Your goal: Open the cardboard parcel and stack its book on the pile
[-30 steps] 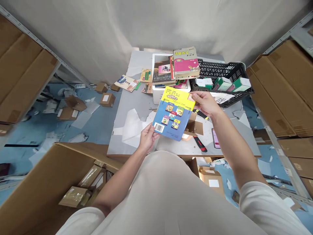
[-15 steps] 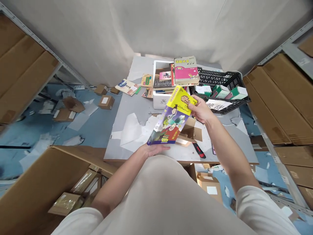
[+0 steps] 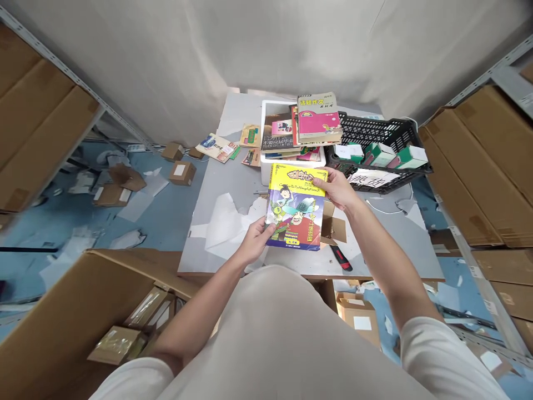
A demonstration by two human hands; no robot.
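Observation:
Between my two hands I hold a yellow and purple cartoon-covered book [image 3: 295, 208], its front cover facing me above the table. My left hand [image 3: 257, 240] pinches its lower left edge, thumb on the cover. At the upper right edge, my right hand [image 3: 338, 189] grips it with the thumb on top. Just behind the book stands a white foam box [image 3: 270, 173] filled with books. A thick grey and pink book [image 3: 320, 119] lies on top of that pile. An opened small carton [image 3: 335, 228] is partly hidden behind the held book.
A black crate [image 3: 377, 130] with green and white boxes stands right of the foam box. A red and black utility knife [image 3: 341, 258] lies near the table's front edge. Loose books [image 3: 217, 148] lie at the left. A large carton [image 3: 79, 300] holding small parcels stands lower left.
The book has turned from a tilt to nearly upright, cover toward me. My left hand has risen from beneath it and closed on its lower left edge.

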